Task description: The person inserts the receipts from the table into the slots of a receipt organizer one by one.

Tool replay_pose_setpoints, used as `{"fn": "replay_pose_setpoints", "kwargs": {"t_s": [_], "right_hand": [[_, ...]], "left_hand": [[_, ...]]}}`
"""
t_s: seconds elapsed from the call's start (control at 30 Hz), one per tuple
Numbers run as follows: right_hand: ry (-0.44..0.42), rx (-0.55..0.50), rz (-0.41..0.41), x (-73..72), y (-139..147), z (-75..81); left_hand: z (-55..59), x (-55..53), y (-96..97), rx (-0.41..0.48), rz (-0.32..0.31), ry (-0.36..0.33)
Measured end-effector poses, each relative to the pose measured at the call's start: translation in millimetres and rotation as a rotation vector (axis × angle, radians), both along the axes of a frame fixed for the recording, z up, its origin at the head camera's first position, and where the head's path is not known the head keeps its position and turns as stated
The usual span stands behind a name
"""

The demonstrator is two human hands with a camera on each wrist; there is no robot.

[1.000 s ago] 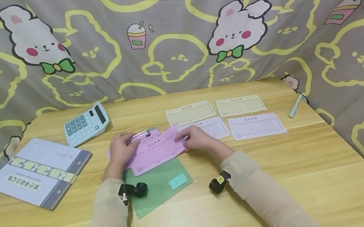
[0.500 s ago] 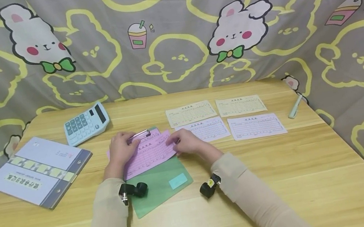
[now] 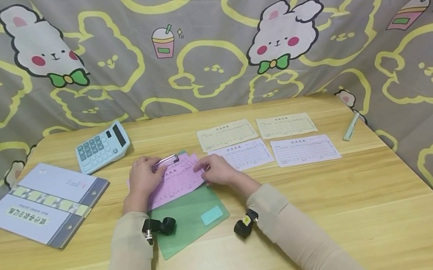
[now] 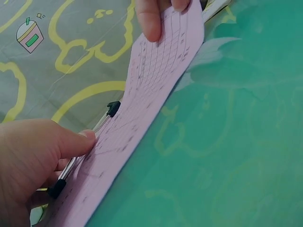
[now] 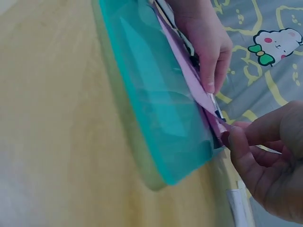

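Observation:
A green clipboard (image 3: 189, 217) lies angled on the table with its metal clip (image 3: 166, 161) at the far edge. My left hand (image 3: 143, 179) grips that clip, the thumb pressed on its bar in the left wrist view. Across the upper part of the board lies a pink printed form (image 3: 175, 184), overlapping another pink sheet beneath it. My right hand (image 3: 219, 170) pinches the form's right end between thumb and fingers. In the right wrist view the pinched corner (image 5: 226, 126) sits by the clip, and the paper bows along the board.
Two cream forms (image 3: 227, 134) and two white forms (image 3: 305, 149) lie right of the board. A blue calculator (image 3: 102, 147) and a binder-like account book (image 3: 47, 206) stand at the left. A pale green pen (image 3: 352, 126) lies near the right edge. A patterned curtain (image 3: 201, 38) backs the table.
My right hand has moved left with the pink form, which now lies nearer the clip and over the other pink sheet. The left hand has stayed at the clip.

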State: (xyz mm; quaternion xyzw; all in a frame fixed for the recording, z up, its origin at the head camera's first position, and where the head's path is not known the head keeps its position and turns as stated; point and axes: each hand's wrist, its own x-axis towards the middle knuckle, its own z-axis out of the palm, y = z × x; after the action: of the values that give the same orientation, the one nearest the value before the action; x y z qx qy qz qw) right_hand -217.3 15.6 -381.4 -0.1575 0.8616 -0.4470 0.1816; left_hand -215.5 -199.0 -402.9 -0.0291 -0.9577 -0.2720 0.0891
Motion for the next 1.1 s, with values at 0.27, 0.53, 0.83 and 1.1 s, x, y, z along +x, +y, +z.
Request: {"fn": "replay_pose_setpoints", "kwargs": {"t_s": [0.27,0.53,0.83,1.1], "right_hand": [[0.013,-0.082,-0.036,3.5,-4,-10.4],[-0.038,-0.279,-0.033,12.0,0,-14.4],[-0.067,-0.342,-0.193,21.1,-7,-20.8],[-0.051,-0.301,-0.233,18.7,-10,-20.8]], "left_hand": [[-5.2,-2.0,0.9,0.085,-0.016,0.033],[-6.9,-3.3,0.8,0.151,-0.026,0.036],[-6.8,-3.4,0.3,0.126,-0.041,0.031],[-8.8,-5.4,-1.7,0.032,-0.075,0.045]]}}
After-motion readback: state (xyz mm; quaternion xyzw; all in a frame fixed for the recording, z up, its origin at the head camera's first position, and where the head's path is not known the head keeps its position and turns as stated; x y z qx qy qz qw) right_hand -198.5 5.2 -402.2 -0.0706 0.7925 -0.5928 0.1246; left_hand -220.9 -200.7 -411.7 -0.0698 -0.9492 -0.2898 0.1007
